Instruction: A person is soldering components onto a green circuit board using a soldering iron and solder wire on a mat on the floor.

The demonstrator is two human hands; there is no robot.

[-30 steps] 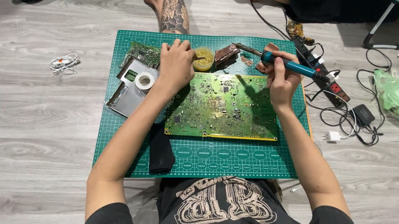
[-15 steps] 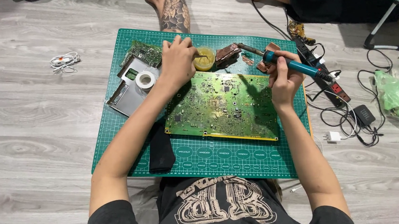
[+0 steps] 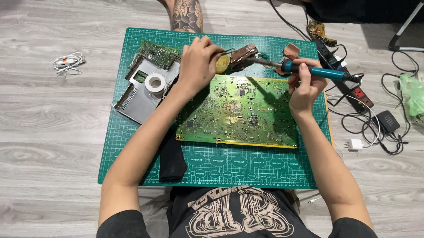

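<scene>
Hands (image 3: pixel 198 64) perhaps slightly nearer yellow tin (image 3: pixel 222 62)

Light was even and fairly bright, diffuse from overhead. My right hand (image 3: pixel 304 87) and blue-handled soldering iron (image 3: pixel 314 70) threw a soft dark shadow across the large green circuit board (image 3: pixel 237 113). Faint sheen on the grey wood-plank floor (image 3: pixel 31 128), no hard glare. Focus was sharp at centre; slight wide-angle stretch and softness at the edges.
</scene>
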